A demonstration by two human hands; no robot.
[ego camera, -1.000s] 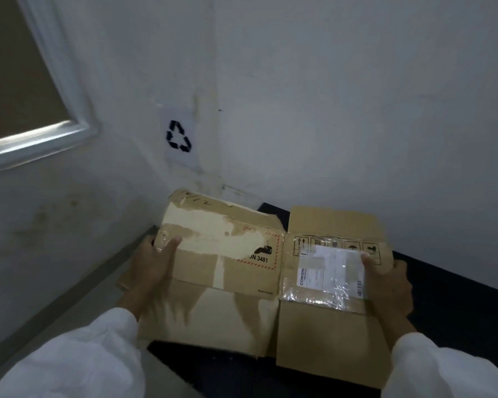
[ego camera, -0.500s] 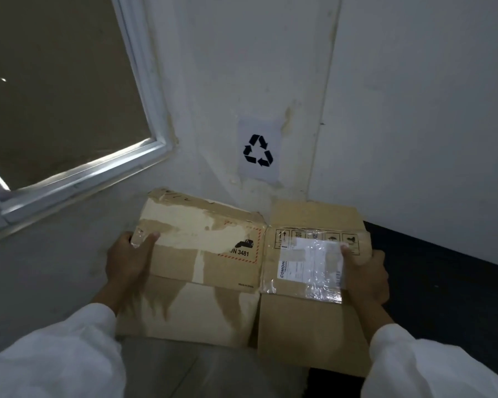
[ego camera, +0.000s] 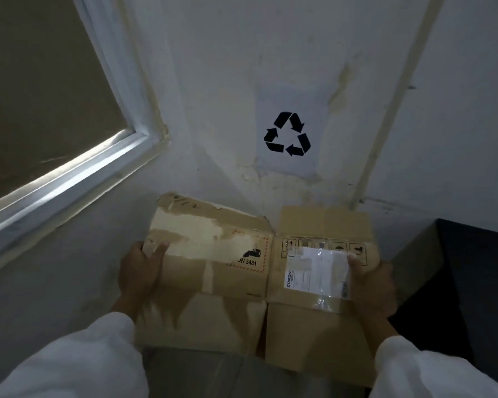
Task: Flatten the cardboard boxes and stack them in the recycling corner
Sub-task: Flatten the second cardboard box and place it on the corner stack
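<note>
While both hands' grip clamps the flattened cardboard box (ego camera: 213,271), its hazard label (ego camera: 249,255) reads "UN 3481".

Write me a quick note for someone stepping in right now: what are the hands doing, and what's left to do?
Left hand: gripping the left edge of the flattened cardboard box.
Right hand: gripping its right edge, thumb on the shipping label.
Position: box held flat in front of the wall corner, below the recycling sign.
Done: this box is flattened.
Left: set it down in the corner. No other boxes in view.
</note>
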